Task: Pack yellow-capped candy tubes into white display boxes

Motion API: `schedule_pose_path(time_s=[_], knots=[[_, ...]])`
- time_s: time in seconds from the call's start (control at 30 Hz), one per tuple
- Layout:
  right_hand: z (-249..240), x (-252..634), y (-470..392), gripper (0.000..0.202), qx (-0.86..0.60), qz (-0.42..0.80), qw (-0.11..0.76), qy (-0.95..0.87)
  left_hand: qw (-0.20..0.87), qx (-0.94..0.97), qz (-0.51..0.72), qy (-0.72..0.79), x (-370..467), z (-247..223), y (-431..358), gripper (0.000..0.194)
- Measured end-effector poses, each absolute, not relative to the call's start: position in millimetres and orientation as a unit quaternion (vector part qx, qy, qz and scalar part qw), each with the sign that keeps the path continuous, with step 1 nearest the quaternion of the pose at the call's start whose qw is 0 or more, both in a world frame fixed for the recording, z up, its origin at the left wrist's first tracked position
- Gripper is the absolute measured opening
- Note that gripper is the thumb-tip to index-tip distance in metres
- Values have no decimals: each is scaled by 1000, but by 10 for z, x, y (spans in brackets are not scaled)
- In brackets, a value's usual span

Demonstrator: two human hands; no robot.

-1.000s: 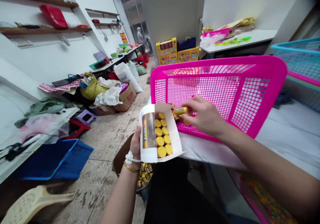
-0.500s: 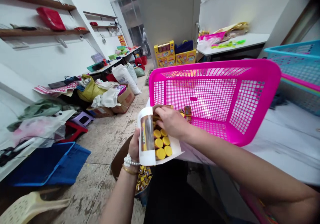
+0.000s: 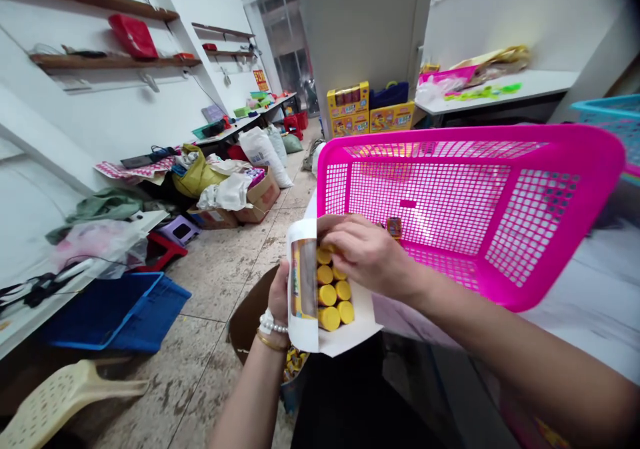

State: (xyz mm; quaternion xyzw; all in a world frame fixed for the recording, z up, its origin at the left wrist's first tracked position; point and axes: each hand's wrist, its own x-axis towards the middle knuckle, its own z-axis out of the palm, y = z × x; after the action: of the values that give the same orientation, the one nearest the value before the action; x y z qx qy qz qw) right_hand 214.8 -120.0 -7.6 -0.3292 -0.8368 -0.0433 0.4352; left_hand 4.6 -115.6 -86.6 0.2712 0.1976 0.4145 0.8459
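Left hand: the left hand (image 3: pixel 279 295) grips the white carton (image 3: pixel 305 282) from its left side, holding it up in front of the body, open top facing us.
Right hand: the right hand (image 3: pixel 367 255) lies curled over the carton's upper opening, fingertips pressed on the top yellow-capped tubes (image 3: pixel 334 293); whether it pinches one I cannot tell.
Carton: packed with rows of tubes, yellow caps showing, a printed label on its left face.
Pink basket (image 3: pixel 500 169): tipped up on the white worktop (image 3: pixel 590 302), just behind the hands, one small tube (image 3: pixel 395 227) lying inside.
Below: a brown box (image 3: pixel 250 315) on the floor, loose tubes in it.
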Motion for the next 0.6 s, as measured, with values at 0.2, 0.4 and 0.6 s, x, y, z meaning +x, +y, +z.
schedule_pose_path(time_s=[0.2, 0.4, 0.6], knots=[[-146, 2250, -1224, 14, -345, -39, 543, -764, 848, 281, 409, 186, 77, -813, -1207, 72], [-256, 1975, -1083, 25, -371, -50, 419, -827, 832, 303, 434, 167, 74, -831, -1150, 52], [-146, 2661, -1162, 34, -538, -100, 395, -738, 841, 268, 436, 175, 28, -761, -1158, 52]])
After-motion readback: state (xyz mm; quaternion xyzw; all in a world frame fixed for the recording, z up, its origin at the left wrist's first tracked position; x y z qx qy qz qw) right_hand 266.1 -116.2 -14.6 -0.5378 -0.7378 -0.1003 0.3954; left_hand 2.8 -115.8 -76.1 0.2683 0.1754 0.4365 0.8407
